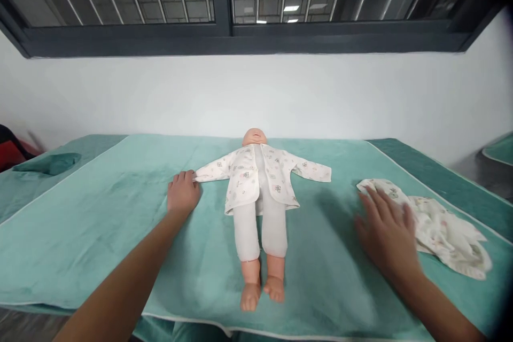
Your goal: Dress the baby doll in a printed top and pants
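A baby doll (274,224) lies on its back on the green cloth, its bare feet toward me. It wears a white printed baby jacket (242,184), open down the front, with both sleeves spread out sideways. My left hand (183,192) is at the end of the left-side sleeve, fingers closed together; the cuff narrows to a point where it meets them. My right hand (387,230), slightly blurred, has its fingers spread. It is over the near edge of a crumpled white printed baby garment (452,232); whether it touches the fabric I cannot tell.
A green padded cover (100,214) with white piping spreads over the table. Behind it stands a white wall (180,93) below a dark-framed window (256,40) with bars. A red and black item (11,149) sits at the far left.
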### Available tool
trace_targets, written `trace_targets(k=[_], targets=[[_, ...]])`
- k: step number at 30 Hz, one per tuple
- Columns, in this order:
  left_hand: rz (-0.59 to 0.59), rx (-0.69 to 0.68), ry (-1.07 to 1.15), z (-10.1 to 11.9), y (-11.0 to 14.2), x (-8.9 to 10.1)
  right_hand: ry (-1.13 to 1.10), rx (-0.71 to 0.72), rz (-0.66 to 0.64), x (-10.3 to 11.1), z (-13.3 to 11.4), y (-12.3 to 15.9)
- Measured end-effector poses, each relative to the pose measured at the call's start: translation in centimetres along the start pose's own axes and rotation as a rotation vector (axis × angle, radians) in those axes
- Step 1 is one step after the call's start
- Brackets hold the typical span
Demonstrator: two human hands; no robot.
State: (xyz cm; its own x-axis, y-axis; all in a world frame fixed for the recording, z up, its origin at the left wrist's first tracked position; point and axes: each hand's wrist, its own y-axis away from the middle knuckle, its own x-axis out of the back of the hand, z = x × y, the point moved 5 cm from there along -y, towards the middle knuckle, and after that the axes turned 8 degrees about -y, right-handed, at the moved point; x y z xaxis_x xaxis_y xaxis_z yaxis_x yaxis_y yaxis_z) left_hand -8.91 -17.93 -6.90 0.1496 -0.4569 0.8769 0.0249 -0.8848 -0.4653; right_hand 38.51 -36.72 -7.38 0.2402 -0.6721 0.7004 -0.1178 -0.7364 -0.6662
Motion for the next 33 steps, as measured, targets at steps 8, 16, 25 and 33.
trace_targets(k=[8, 16, 25, 33], targets=[[0.089, -0.189, 0.099, 1.2, 1.4, 2.0, 0.098, -0.36, -0.303, 3.8, 13.1, 5.1], [0.002, -0.506, 0.519, 9.1, 4.8, 8.0, -0.77, -0.595, -0.478, 3.5, -1.5, -4.2], [-0.24, -0.364, 1.406, 10.3, 5.1, 19.1, -1.692, -0.564, -0.544, 3.0, -21.0, -13.2], [-0.099, -0.217, 1.586, 8.1, 3.9, 22.9, -1.579, -0.255, -0.533, 5.8, -26.0, -16.2]])
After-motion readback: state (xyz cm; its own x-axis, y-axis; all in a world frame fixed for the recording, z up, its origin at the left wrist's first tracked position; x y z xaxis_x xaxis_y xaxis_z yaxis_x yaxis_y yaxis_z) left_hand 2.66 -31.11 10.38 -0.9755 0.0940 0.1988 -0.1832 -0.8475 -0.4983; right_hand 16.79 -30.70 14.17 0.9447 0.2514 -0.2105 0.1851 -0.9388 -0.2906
